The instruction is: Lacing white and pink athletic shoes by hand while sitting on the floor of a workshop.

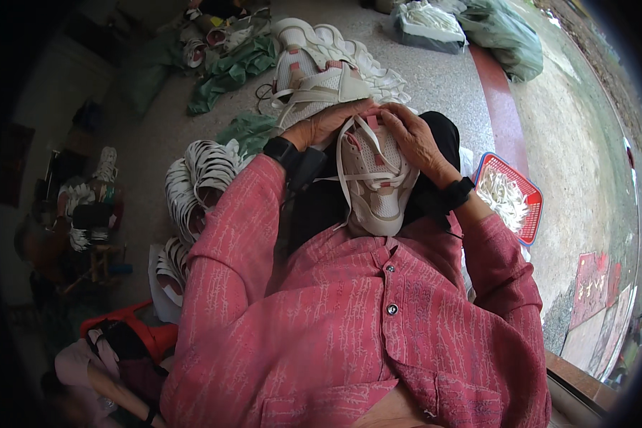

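Note:
A white and beige sneaker upper with pink trim rests on my lap, its toe toward me. White laces run loosely through its eyelets, one end hanging at the left side. My left hand reaches the heel end from the left, its fingertips pinched at the pink collar. From the right, my right hand grips the collar's edge, its fingertips meeting the left ones. Whether a lace end is also between the fingers is hidden. Just beyond my hands lies a pile of similar sneaker uppers.
Nested rows of white shoe uppers stand left of my knees. At the right is a red and blue basket of white laces. A lace-filled box and green sacks lie farther off. Another person's arm shows lower left.

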{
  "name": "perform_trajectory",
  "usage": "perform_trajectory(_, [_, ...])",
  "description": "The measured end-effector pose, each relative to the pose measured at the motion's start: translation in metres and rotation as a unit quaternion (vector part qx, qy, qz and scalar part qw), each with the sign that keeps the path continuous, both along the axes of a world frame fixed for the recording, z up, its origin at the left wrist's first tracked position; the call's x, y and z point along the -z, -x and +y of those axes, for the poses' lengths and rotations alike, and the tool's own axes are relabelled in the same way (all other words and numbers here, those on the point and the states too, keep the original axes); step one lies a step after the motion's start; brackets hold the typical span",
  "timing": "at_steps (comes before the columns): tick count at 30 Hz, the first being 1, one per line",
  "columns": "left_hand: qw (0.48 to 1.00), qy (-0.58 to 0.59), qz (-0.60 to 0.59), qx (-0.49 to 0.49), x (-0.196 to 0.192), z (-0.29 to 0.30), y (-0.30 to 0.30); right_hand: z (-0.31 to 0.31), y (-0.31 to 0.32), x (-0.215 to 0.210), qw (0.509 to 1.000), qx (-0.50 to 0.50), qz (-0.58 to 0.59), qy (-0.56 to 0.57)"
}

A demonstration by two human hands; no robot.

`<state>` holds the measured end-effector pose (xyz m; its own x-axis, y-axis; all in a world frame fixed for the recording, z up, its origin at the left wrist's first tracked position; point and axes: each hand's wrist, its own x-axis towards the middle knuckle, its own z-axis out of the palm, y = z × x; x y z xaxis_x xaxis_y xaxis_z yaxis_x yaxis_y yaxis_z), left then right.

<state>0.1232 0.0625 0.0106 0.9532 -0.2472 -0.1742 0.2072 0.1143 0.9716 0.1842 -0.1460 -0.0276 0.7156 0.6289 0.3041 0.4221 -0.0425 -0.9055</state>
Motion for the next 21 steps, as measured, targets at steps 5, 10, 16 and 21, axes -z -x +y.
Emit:
perform_trajectory(5, [0.996, -0.081, 0.001, -0.031, -0.005, 0.007, 0.037, -0.001, 0.006, -0.002, 0.999, -0.021, 0.035, -0.020])
perform_trajectory(10, [0.977, -0.181, 0.018, -0.110, -0.042, 0.036, 0.098, -0.005, 0.016, -0.018, 0.995, -0.044, 0.086, -0.018])
perform_trajectory(16, [0.916, 0.229, 0.129, -0.301, -0.020, 0.074, 0.145, -0.004, 0.006, -0.008, 0.994, -0.057, 0.089, -0.039])
perform_trajectory(21, [0.940, 0.167, 0.116, -0.274, -0.022, 0.041, 0.080, -0.004, 0.003, -0.003, 0.995, -0.064, 0.075, -0.030])
